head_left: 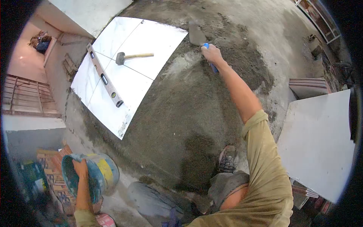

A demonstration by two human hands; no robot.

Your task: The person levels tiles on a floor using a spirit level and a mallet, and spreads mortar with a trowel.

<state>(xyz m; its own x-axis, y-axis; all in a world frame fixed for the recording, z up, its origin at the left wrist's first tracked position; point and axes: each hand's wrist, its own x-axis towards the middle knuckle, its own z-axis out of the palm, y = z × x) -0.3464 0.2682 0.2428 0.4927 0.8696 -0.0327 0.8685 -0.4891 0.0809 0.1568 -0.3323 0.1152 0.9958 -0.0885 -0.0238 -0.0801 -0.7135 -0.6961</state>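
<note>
My right hand (213, 55) is wrapped round the blue handle of a trowel (196, 34), whose grey blade reaches over the damp mortar bed (181, 102). At lower left, my left hand (80, 166) grips the rim of a bucket (107, 172) with a yellow patch; the bucket is tipped on its side towards me. White tiles (140, 38) lie side by side on the floor at upper left. A rubber mallet (138, 56) with a wooden handle and a spirit level (103, 73) rest on them.
Large white tiles (317, 140) are stacked at the right. Cardboard boxes (51, 170) stand behind the bucket at lower left. My shoe (228, 159) is on the mortar's near edge. A metal grille (28, 94) is at the far left.
</note>
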